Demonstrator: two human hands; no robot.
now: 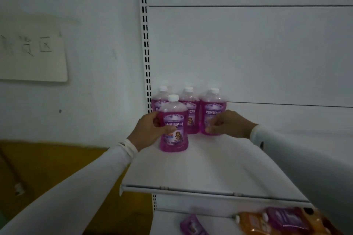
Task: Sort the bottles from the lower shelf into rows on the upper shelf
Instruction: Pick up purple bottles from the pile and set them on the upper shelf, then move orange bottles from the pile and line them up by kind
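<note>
Several purple bottles with white caps stand upright at the back left of the white upper shelf. My left hand grips the front bottle from its left side, thumb across the label. Behind it stand a back-left bottle and a middle bottle. My right hand holds the rightmost bottle, its fingers curled round the lower front. On the lower shelf lie a purple bottle, an orange bottle and another purple one.
A slotted white upright runs up the shelf's left side, with white back panels behind. A paper sign hangs on the wall at left. A yellow-brown surface lies low on the left.
</note>
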